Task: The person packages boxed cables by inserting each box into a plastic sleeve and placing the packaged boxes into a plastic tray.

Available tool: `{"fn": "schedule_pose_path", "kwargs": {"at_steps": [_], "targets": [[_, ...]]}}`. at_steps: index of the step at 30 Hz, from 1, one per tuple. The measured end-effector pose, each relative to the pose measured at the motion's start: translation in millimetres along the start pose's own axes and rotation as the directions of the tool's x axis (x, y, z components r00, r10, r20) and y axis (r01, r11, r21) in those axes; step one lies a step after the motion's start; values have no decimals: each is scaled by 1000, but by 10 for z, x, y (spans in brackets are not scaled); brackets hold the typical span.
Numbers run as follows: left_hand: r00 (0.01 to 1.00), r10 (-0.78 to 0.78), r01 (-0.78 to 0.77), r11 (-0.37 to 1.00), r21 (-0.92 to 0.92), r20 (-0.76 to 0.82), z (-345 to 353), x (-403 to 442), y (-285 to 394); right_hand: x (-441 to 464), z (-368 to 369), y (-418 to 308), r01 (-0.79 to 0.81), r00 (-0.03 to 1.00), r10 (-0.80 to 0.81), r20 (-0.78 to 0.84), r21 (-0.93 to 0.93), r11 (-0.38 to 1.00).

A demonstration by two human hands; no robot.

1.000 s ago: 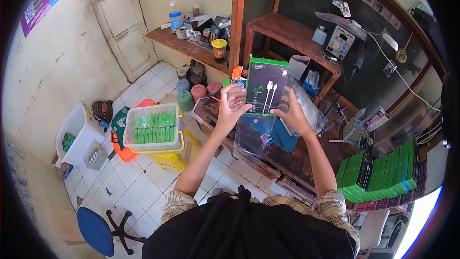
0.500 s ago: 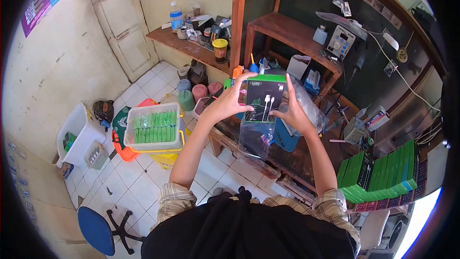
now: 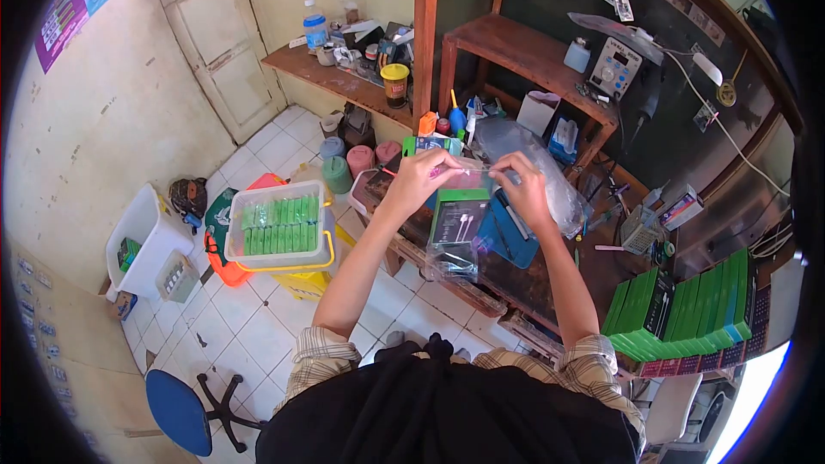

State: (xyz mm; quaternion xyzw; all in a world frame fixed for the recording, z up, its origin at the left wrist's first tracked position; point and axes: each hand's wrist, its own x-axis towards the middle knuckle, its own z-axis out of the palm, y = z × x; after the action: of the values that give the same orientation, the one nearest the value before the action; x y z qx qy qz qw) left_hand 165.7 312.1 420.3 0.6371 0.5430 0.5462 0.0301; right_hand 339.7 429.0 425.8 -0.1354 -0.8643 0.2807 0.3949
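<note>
A black and green cable box (image 3: 458,222) with a picture of white cables sits low inside a clear plastic bag (image 3: 453,264), whose loose bottom hangs over the workbench's front edge. My left hand (image 3: 423,177) pinches the left side of the bag's top edge between thumb and fingers. Opposite it, my right hand (image 3: 524,189) pinches the right side of that edge. The bag's top is stretched between them, above the box. Behind my left hand lies another green box (image 3: 415,145), partly covered.
On the bench are a blue mat (image 3: 514,239), a pile of clear plastic bags (image 3: 537,159) and a blue air blower (image 3: 456,113). Green boxes (image 3: 679,305) stand in rows at right. A tub (image 3: 279,265) of green packs is at left, near a blue chair (image 3: 179,412).
Both hands have let go of the box and now grip the bag's top edge. The box has gone down into the bag, lower and nearer my body.
</note>
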Motion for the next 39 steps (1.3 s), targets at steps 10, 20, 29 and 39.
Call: {"fn": "schedule_pose_path", "kwargs": {"at_steps": [10, 20, 29, 39], "targets": [[898, -205, 12, 896, -444, -389, 425, -210, -268, 55, 110, 115, -52, 992, 58, -116, 53, 997], [855, -499, 274, 667, -693, -142, 575, -337, -458, -185, 556, 421, -226, 938, 318, -139, 452, 863], [939, -280, 49, 681, -730, -198, 185, -2, -129, 23, 421, -24, -223, 919, 366, -148, 570, 791], [876, -419, 171, 735, -656, -240, 631, -321, -393, 73, 288, 12, -249, 894, 402, -197, 527, 813]]}}
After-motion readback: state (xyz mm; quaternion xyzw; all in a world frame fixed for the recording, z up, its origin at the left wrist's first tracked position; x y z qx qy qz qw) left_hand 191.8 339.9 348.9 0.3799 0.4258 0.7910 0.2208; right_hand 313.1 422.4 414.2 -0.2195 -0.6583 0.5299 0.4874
